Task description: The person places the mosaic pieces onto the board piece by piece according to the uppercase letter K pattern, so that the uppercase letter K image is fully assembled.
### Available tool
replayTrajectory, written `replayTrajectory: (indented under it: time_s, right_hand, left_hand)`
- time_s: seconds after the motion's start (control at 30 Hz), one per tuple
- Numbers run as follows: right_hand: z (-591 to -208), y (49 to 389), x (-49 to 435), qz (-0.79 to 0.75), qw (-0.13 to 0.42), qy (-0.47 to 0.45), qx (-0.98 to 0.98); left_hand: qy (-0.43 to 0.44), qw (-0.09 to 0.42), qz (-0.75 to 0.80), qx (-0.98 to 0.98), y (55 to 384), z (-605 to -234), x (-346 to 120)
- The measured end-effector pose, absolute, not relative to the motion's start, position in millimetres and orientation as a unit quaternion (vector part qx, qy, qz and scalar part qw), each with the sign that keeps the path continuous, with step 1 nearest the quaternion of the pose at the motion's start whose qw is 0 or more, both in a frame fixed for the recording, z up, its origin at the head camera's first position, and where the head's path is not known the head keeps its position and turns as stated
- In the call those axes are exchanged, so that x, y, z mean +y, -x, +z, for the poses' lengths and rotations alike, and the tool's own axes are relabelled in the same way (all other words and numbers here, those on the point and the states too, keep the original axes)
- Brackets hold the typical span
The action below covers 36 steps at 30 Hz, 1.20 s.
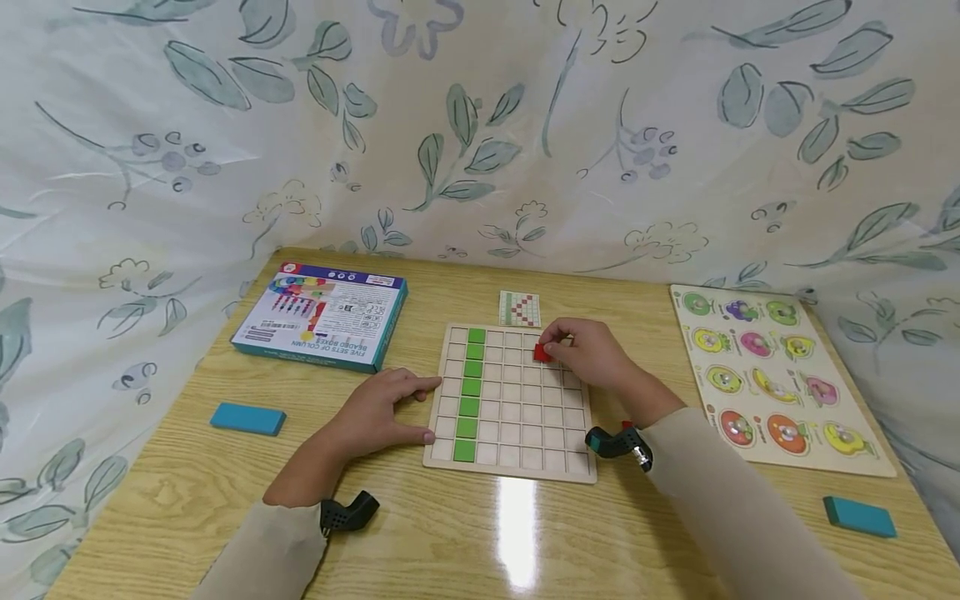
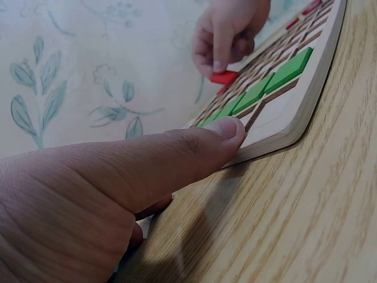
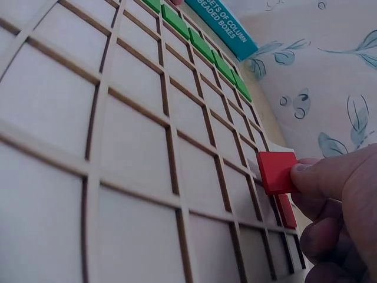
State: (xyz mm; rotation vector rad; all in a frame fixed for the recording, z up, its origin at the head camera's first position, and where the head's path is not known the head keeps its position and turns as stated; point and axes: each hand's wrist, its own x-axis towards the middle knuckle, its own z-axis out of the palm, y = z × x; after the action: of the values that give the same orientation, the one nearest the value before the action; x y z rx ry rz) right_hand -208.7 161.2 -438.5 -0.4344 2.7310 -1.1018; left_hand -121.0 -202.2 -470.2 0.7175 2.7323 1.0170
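Red tile is square, free edge facing the green tiles; right hand pinches opposite edge. Left hand unclenched, thumb and forefinger straight against board.

red tile, green tiles, pale gridded board, leaf-patterned cloth.

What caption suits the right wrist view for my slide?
Right hand pinching a red tile over a gridded board, a line of green tiles beyond.
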Motion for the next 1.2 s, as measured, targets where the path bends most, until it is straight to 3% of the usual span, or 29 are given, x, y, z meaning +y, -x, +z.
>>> replayTrajectory:
  time_s: [1.2]
  right_hand:
    - [-448, 202, 145, -0.342, 0.071, 0.166, 0.922]
  left_hand:
    - [-0.240, 0.072, 0.338, 0.907, 121, -467, -202]
